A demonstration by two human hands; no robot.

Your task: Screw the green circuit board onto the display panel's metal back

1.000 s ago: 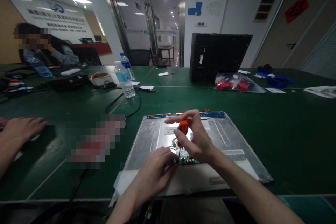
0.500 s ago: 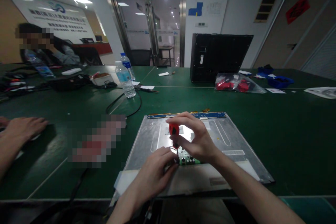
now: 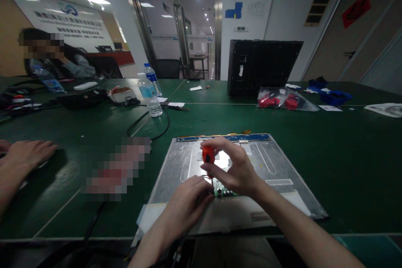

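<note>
A silver metal display panel [image 3: 276, 163] lies back side up on the green table near the front edge. A small green circuit board [image 3: 225, 192] sits on its near middle. My right hand [image 3: 234, 167] grips a red-handled screwdriver [image 3: 207, 155], held upright with its tip down at the board. My left hand [image 3: 185, 205] rests on the panel just left of the board, fingertips pressed at the board's edge beside the screwdriver tip.
Another person's hand [image 3: 27, 155] lies flat on the table at the far left. Two water bottles [image 3: 150, 94], black cables [image 3: 147, 121], a black monitor housing [image 3: 262, 67] and a bag of red parts [image 3: 284, 100] stand further back. A seated person is at the back left.
The screwdriver handle has swung from right of centre to the left and stands more upright. My right hand's fingers have shifted around it. My left hand stays in place.
</note>
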